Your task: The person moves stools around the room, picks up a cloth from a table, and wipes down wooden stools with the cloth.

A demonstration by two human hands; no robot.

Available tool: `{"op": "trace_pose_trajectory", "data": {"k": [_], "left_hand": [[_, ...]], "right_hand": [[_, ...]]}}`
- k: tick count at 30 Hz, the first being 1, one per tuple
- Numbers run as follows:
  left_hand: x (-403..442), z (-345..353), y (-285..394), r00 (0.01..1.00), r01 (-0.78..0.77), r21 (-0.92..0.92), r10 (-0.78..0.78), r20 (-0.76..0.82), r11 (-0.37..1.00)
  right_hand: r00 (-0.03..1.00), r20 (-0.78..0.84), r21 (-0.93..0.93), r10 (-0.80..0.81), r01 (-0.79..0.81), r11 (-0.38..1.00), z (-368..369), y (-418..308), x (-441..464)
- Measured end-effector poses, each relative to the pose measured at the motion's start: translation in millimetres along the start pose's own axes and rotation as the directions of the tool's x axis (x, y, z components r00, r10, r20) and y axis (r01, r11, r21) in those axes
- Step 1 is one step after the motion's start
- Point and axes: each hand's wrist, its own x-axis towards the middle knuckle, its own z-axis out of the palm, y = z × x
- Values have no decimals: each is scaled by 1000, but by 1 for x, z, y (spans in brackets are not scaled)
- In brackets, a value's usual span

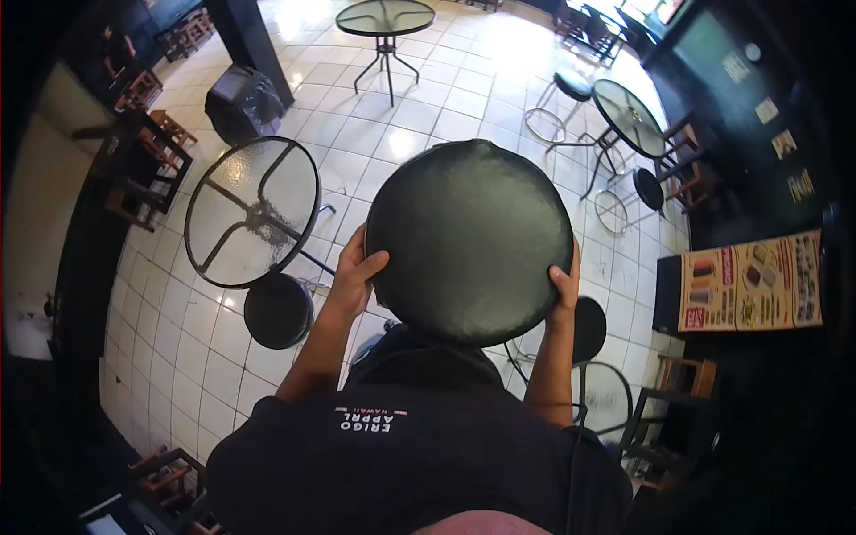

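A bar stool with a round, padded black seat (470,241) is raised in front of my chest, its top facing me. My left hand (358,272) is closed on the left edge of the seat, thumb on top and fingers around the side. On the opposite edge my right hand (565,283) grips in the same way, its thumb pressed on the rim. The stool's legs are hidden beneath the seat.
A round glass table (254,212) stands at left with a black stool (278,310) beside it. Farther off are another glass table (385,20) and, at right, a glass table (629,118) among stools. A poster-covered counter (751,281) is at far right. A dark wrapped box (242,105) stands by a pillar.
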Motion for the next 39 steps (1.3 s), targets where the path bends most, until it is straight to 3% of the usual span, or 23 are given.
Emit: {"op": "trace_pose_trajectory", "data": {"k": [1, 3, 6, 11, 12, 15, 18, 19, 21, 23, 27, 29, 32, 33, 35, 39], "left_hand": [[13, 2, 1, 1000, -23, 21, 23, -6, 1000], [48, 5, 3, 997, -73, 36, 74, -20, 997], [79, 1, 0, 986, -123, 72, 130, -103, 990], [141, -19, 0, 962, -203, 105, 218, -164, 973], [154, -27, -1, 963, -180, 157, 207, -174, 971], [195, -59, -11, 964, -131, 227, 178, -199, 965], [248, -80, 0, 947, -69, 352, 172, -270, 933], [267, -81, 5, 948, -78, 340, 175, -265, 937], [303, -80, 16, 958, -77, 303, 155, -242, 950], [342, -85, 20, 965, -81, 332, 157, -209, 940], [397, -77, 26, 945, -74, 324, 171, -280, 943], [424, -88, 20, 918, -108, 304, 212, -336, 947], [453, -104, 14, 845, 4, 313, 164, -509, 950], [462, -109, 10, 815, -51, 314, 221, -536, 948], [475, -103, 17, 714, 6, 299, 206, -669, 954], [497, -108, 4, 525, -70, 267, 263, -810, 961]], "right_hand": [[997, 68, 21, 33, -34, 999, -3, 1, 26], [987, 153, -53, -45, 53, 997, -7, 12, 76], [977, 204, -68, 60, -47, 997, -4, 26, 138], [939, 343, -37, 34, -23, 999, 11, 83, 247], [921, 387, 13, 35, -44, 999, 17, 95, 269], [897, 427, -64, 117, -99, 993, 32, 121, 324], [900, 424, -114, 106, -63, 991, 53, 139, 378], [901, 421, -110, 103, -61, 992, 59, 141, 394], [896, 373, -166, 242, -192, 967, 64, 139, 424], [914, 334, -240, 229, -153, 959, 62, 147, 458], [891, 346, -154, 294, -255, 954, 77, 157, 525], [864, 396, -219, 310, -238, 946, 87, 174, 565], [808, 490, -357, 326, -155, 921, 110, 206, 627], [776, 521, -378, 356, -164, 911, 116, 214, 639], [706, 616, -305, 350, -196, 932, 147, 231, 675], [533, 766, -293, 359, -208, 933, 196, 263, 726]]}}
